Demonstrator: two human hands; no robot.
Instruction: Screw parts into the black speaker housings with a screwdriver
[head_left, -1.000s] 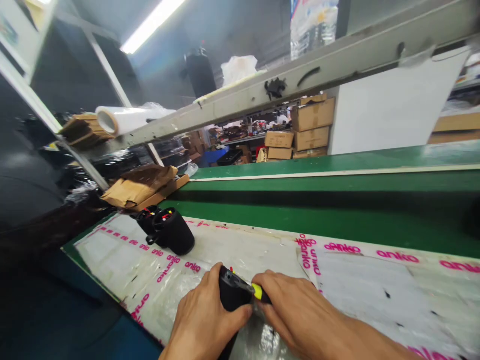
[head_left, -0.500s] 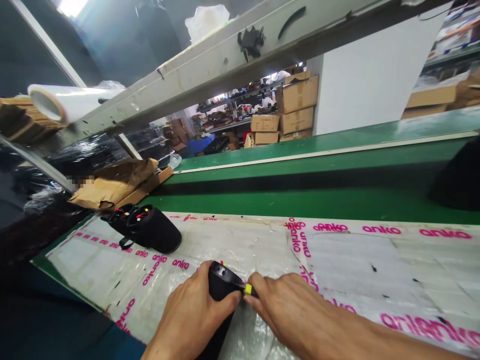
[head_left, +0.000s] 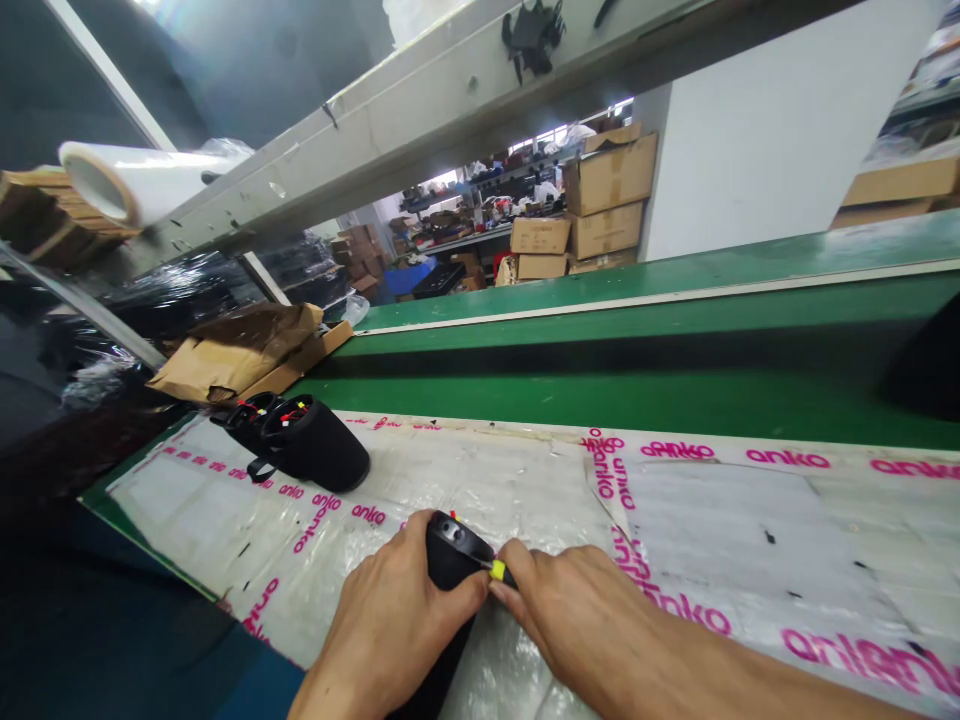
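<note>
A black fabric-covered housing (head_left: pixel 442 655) with a smooth dark end piece is gripped by my left hand (head_left: pixel 401 615), its thumb across the near side. My right hand (head_left: pixel 574 610) pinches a small black tool with a yellow band (head_left: pixel 498 570); the tool's thin tip meets the edge of the end piece. A bit of red shows at the housing's top. Farther left, two similar black housings (head_left: pixel 322 445) lie side by side, with red and yellow wire ends in their open ends.
Under my hands is a white plastic-covered mat (head_left: pixel 705 520) with pink lettering. A green surface (head_left: pixel 525 385) runs behind it. Brown paper and a shallow carton (head_left: pixel 247 355) lie at the left. A beam (head_left: pixel 375 130) crosses above; a dark object (head_left: pixel 926 365) stands far right.
The camera view has shifted slightly, moving the scene a little. Both hands keep their hold, and the tool tip stays at the end piece's edge.
</note>
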